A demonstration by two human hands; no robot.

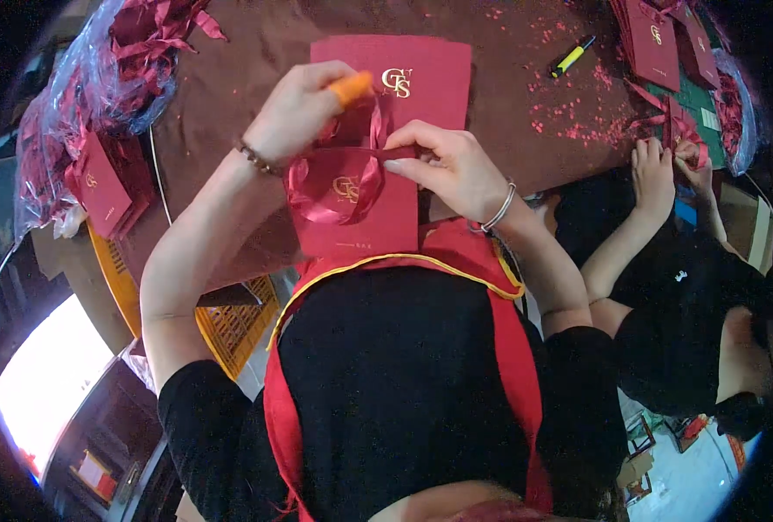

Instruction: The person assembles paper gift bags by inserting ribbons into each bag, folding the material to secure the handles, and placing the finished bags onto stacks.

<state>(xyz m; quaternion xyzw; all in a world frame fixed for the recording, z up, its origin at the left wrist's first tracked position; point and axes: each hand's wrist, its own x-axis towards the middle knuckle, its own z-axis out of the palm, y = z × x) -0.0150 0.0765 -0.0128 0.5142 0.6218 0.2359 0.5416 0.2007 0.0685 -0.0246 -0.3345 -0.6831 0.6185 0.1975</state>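
Red card forms the bag [395,209] just below your hands, set at the near edge of the table [247,78], probably so that both hands meet its upper edge without stretching. Your right hand [452,170] grasps a red strip [398,153] between thumb and forefinger at that edge, presumably to steady it; whether the strip is ribbon or card cannot be told. Your left hand [304,109] is curled above the same edge, close to the glossy ribbon [334,217] looped over the bag's front; whether it grips the ribbon cannot be told. An orange cover [352,88] sheathes one left finger, likely against rubbing. Beyond your hands lies a stack of bags [443,87], apparently kept within reach. Farther out past your right hand, a yellow-and-black tool [573,57] lies near pink scraps [569,126], seemingly out of the way.
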